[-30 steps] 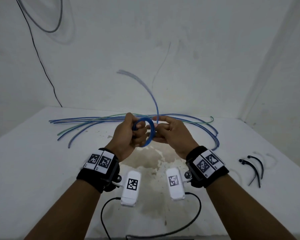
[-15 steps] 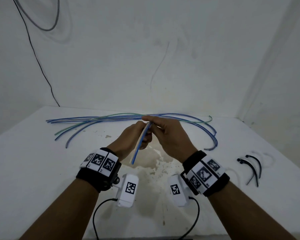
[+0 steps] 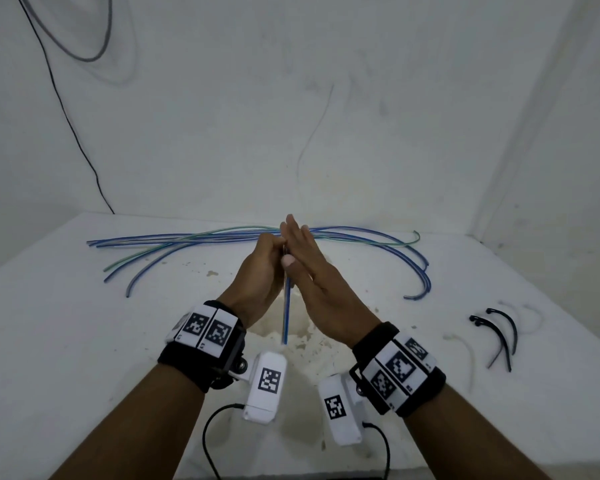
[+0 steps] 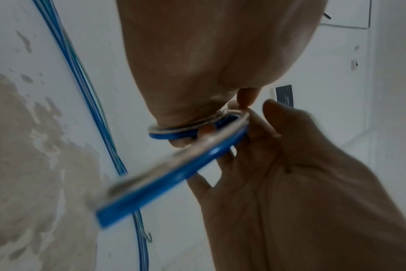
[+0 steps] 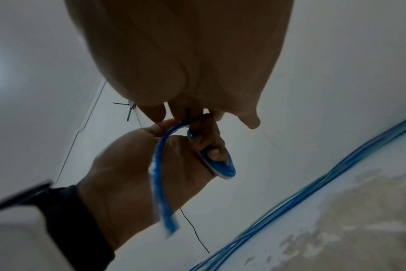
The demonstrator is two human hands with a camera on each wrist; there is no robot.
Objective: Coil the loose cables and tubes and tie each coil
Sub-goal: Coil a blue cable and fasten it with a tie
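My left hand grips a small coil of blue tube, fingers curled through it and thumb on its side. The tube's free end hangs down between my wrists. My right hand lies flat against the coil from the right. Its fingers point straight up, and its fingertips touch the coil's top. Behind my hands, several loose blue and green tubes lie stretched across the white table.
Two black curved ties lie at the right of the table, with faint white ties beside them. A brownish stain marks the table under my hands. A black wire runs down the left wall. White walls close in the back and right.
The long free end that waved in the air has been wound in; only a short end hangs down. The coil has turned edge-on, and my right hand has flattened against it.
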